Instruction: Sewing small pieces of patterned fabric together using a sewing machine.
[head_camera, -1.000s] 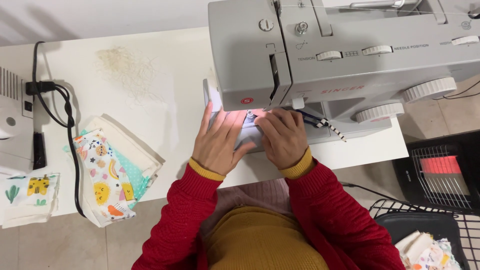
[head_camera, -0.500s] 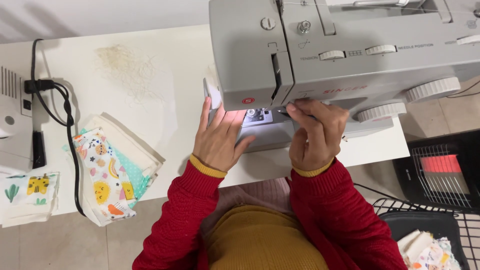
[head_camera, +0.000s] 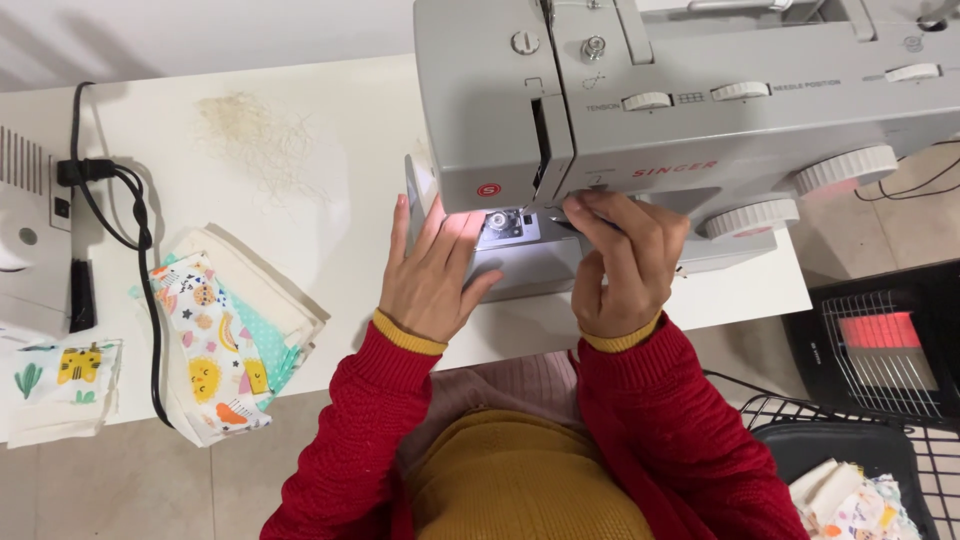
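Here, the big grey sewing machine is sitting just beyond both hands. The left hand is lying flat, fingers spread, on the lit bed; the right hand is curling, fingertips pinching something unclear beside the needle plate.

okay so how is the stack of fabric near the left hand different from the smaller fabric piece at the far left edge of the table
The fabric stack is thick, many layers fanned out and lying at an angle, its lower end hanging over the table edge; the small fabric piece looks thin, flat and squarer. The stack's top print shows crowded yellow, orange and teal figures, while the small piece shows a green cactus and a yellow animal. Both are pale, printed cloth.
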